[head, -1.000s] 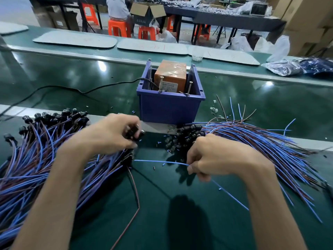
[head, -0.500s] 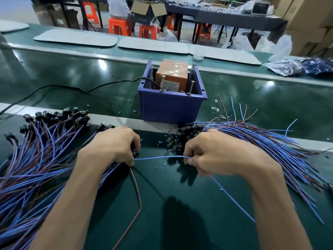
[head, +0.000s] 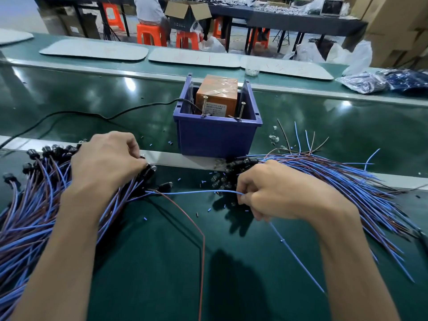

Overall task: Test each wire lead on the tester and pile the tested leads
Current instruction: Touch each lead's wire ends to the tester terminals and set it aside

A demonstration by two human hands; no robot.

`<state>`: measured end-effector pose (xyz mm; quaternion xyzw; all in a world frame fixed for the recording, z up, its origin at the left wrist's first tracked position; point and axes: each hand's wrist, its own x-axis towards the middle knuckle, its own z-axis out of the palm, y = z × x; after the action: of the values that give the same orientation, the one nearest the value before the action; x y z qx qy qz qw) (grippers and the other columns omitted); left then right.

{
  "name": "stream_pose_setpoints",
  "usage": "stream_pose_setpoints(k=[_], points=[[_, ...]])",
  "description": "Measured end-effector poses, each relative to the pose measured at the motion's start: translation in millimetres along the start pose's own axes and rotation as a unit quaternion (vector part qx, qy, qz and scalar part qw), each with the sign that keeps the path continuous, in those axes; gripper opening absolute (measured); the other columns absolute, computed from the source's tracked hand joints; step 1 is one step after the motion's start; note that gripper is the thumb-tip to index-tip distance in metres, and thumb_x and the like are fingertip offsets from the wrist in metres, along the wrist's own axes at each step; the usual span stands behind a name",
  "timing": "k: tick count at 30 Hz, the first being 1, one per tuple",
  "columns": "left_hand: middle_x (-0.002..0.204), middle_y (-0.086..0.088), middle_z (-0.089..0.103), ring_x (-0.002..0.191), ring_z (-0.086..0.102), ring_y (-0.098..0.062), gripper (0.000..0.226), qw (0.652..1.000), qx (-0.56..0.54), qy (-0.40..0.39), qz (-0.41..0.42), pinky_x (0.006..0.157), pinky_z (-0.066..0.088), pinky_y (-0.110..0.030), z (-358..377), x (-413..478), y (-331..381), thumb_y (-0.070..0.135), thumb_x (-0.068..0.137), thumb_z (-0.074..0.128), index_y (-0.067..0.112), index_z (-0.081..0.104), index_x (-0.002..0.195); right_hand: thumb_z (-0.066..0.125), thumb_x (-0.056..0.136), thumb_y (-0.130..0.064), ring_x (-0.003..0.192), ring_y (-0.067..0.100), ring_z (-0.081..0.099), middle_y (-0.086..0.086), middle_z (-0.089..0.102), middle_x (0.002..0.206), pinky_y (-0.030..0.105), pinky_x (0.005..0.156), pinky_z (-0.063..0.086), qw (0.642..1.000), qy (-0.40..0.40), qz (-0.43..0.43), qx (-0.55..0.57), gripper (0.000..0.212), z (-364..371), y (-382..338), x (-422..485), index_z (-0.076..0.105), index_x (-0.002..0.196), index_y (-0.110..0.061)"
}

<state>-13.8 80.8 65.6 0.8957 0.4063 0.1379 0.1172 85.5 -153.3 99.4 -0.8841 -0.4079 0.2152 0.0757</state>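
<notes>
My right hand [head: 273, 195] pinches a blue wire [head: 192, 193] between thumb and forefinger, the other fingers curled under. The wire runs left, low over the belt [head: 162, 274], to the edge of the left pile [head: 27, 216], where its end is lost among black heads. Its other part comes out below my hand and slants off to the lower right, blurred. A red wire [head: 202, 251] starts at that same spot, arcs across the belt and leaves the bottom edge.

My left hand [head: 106, 163] lies knuckles-up on the head end of the left pile, fingers curled down. Their tips are hidden, so I cannot tell whether they grip a head or only rest there. One head [head: 148, 171] pokes out beneath them.

The right pile [head: 347, 181] fans away behind my right hand, which covers some of its heads. Both piles are cut off at the frame's sides.

The tester [head: 217, 96], an orange taped box, sits in a blue bin [head: 217, 137] beyond the rail, between my hands. The bin wall hides its lower part and its label is too small to read. Two screws [head: 205, 105] stand at its front, and a black cable [head: 92, 115] runs out leftward.
</notes>
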Motion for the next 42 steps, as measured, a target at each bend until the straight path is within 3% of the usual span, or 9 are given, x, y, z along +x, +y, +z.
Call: stream_pose_setpoints(k=[5,9,13,18,24,28,38,40,42], points=[[0.086,0.009,0.067,0.082,0.06,-0.017,0.016,0.986,-0.01,-0.148,0.072,0.075,0.045,-0.027,4,3,-6,0.018,0.074,0.072,0.031,0.062,0.071,0.049,0.079,-0.006,0.056,0.016,0.066,-0.002,0.069,0.056,0.037,0.067,0.058,0.999,0.023,0.015,0.022,0.016,-3,5,0,0.062,0.077,-0.014],[0.086,0.019,0.05,0.08,0.05,-0.009,0.027,0.953,0.0,-0.268,0.143,0.073,0.037,-0.023,12,-2,-1,0.031,0.073,0.079,0.044,0.059,0.085,0.051,0.082,-0.01,0.048,-0.003,0.054,-0.007,0.067,0.054,0.031,0.064,0.055,0.999,0.042,0.016,0.026,0.019,-6,6,-2,0.06,0.07,-0.02],[0.086,0.018,0.051,0.081,0.052,-0.012,0.027,0.962,0.012,-0.235,0.138,0.076,0.045,-0.026,18,-2,-1,0.023,0.07,0.076,0.042,0.059,0.078,0.055,0.086,-0.014,0.047,-0.001,0.052,-0.006,0.066,0.053,0.029,0.062,0.051,0.998,0.043,0.022,0.039,0.019,-12,10,-8,0.06,0.069,-0.022],[0.087,0.011,0.056,0.091,0.055,-0.021,0.024,0.994,-0.021,-0.055,0.096,0.076,0.044,-0.032,9,4,-7,0.012,0.07,0.066,0.033,0.057,0.066,0.058,0.089,-0.016,0.039,0.003,0.05,-0.006,0.065,0.051,0.027,0.058,0.049,0.996,0.057,0.048,0.057,0.021,-21,21,-16,0.06,0.069,-0.02],[0.118,0.012,0.045,0.116,0.027,-0.012,0.037,0.942,-0.049,-0.202,0.263,0.105,0.023,-0.025,16,-6,5,0.022,0.072,0.077,0.047,0.062,0.095,0.058,0.091,-0.017,0.041,0.005,0.047,-0.006,0.064,0.051,0.029,0.056,0.046,0.985,0.131,0.054,0.098,0.023,-28,32,-24,0.06,0.069,-0.021],[0.123,0.017,0.043,0.125,0.025,-0.01,0.027,0.924,-0.009,-0.255,0.286,0.109,0.025,-0.038,36,-15,23,0.041,0.073,0.078,0.05,0.063,0.094,0.059,0.092,-0.02,0.048,0.003,0.049,-0.006,0.064,0.054,0.027,0.058,0.041,0.975,0.197,0.02,0.1,0.021,-27,29,-22,0.061,0.071,-0.024],[0.078,0.013,0.053,0.084,0.051,-0.015,0.023,0.939,-0.101,-0.107,0.311,0.073,0.039,-0.033,59,-19,38,0.02,0.084,0.068,0.027,0.046,0.079,0.067,0.088,-0.02,0.07,0.008,0.058,-0.003,0.06,0.093,0.031,0.081,0.046,0.929,0.362,0.025,0.069,0.01,-26,29,-17,0.069,0.097,-0.022],[0.076,0.012,0.056,0.073,0.054,-0.012,0.02,0.938,-0.189,-0.074,0.282,0.071,0.044,-0.032,51,-18,42,0.015,0.084,0.068,0.024,0.05,0.084,0.066,0.087,-0.026,0.067,-0.001,0.058,-0.004,0.056,0.092,0.018,0.077,0.044,0.912,0.404,-0.009,0.073,0.002,-27,21,-21,0.067,0.089,-0.025],[0.074,0.01,0.062,0.067,0.062,-0.011,0.015,0.924,-0.282,-0.062,0.25,0.069,0.048,-0.025,40,-19,49,0.014,0.085,0.069,0.021,0.056,0.087,0.06,0.086,-0.045,0.06,0.004,0.062,-0.005,0.066,0.075,0.013,0.067,0.043,0.937,0.31,-0.059,0.15,0.026,-27,11,-23,0.067,0.072,-0.023]])
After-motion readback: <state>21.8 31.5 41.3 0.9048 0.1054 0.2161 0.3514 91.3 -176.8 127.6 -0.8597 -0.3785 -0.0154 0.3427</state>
